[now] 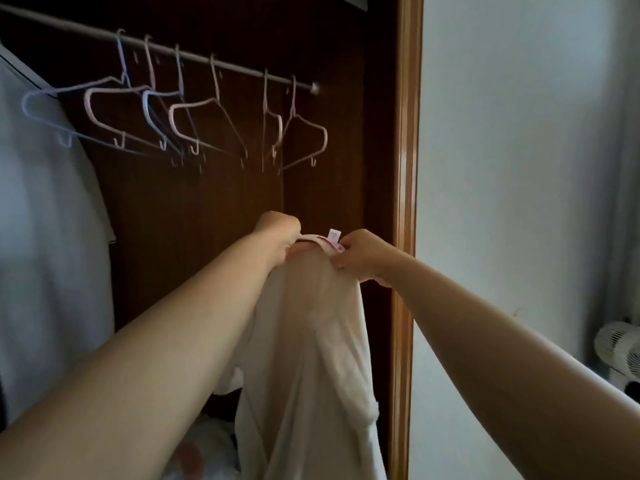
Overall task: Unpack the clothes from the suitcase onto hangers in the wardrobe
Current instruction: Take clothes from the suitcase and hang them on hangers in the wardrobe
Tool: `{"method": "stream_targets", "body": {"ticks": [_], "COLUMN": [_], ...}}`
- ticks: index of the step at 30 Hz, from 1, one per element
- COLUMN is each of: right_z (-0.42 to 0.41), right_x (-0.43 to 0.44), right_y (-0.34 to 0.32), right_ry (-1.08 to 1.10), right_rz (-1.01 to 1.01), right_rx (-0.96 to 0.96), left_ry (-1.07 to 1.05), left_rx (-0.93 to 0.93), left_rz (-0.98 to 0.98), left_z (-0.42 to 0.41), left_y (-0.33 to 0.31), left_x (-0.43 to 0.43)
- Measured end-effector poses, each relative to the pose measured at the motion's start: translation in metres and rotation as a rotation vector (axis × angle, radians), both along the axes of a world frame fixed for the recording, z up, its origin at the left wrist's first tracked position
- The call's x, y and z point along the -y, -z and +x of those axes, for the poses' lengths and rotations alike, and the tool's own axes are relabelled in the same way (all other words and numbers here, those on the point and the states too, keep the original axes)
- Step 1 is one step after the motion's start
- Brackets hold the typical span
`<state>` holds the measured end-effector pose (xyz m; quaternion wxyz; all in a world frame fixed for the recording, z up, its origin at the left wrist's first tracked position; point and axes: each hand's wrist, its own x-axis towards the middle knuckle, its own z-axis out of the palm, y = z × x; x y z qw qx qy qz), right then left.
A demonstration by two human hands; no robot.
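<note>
The left hand [278, 233] and the right hand [360, 256] are both closed on the neckline of a cream top [311, 341], one pinching each side of the collar, so the opening is stretched between them and the little label [334, 234] stands up in the middle. Held that way the garment hangs straight down from the collar in front of the open wardrobe [207, 209], its body falling out of sight at the bottom; I'd guess the neck is being spread to take a hanger, though whether one is already inside I cannot tell. Above the hands a rail [194, 57] carries a row of bare wire hangers [204, 116], pale pink and blue, spaced apart and ready. Further left a light garment [45, 220] already hangs. Beyond the wardrobe's wooden frame [408, 168], low on the right, stands a white fan [620, 351].
</note>
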<state>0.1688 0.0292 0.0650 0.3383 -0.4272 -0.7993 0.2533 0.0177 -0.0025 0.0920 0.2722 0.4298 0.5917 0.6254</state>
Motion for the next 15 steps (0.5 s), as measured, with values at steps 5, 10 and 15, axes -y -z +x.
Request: {"method": "stream_targets", "body": {"ticks": [5, 10, 15], "right_z": [-0.013, -0.045, -0.071], "right_x": [-0.037, -0.053, -0.067], "right_y": [-0.015, -0.024, -0.036], "right_ry": [-0.127, -0.162, -0.086], "right_rz": [-0.164, -0.102, -0.061], "right_rx": [-0.327, -0.323, -0.168], "left_ry": [0.08, 0.059, -0.003], "left_rx": [-0.371, -0.347, -0.505], "left_rz": [0.006, 0.127, 0.021], "left_z": [-0.044, -0.077, -0.1], "left_y": [-0.01, -0.019, -0.028], "left_x": [-0.001, -0.018, -0.029]}}
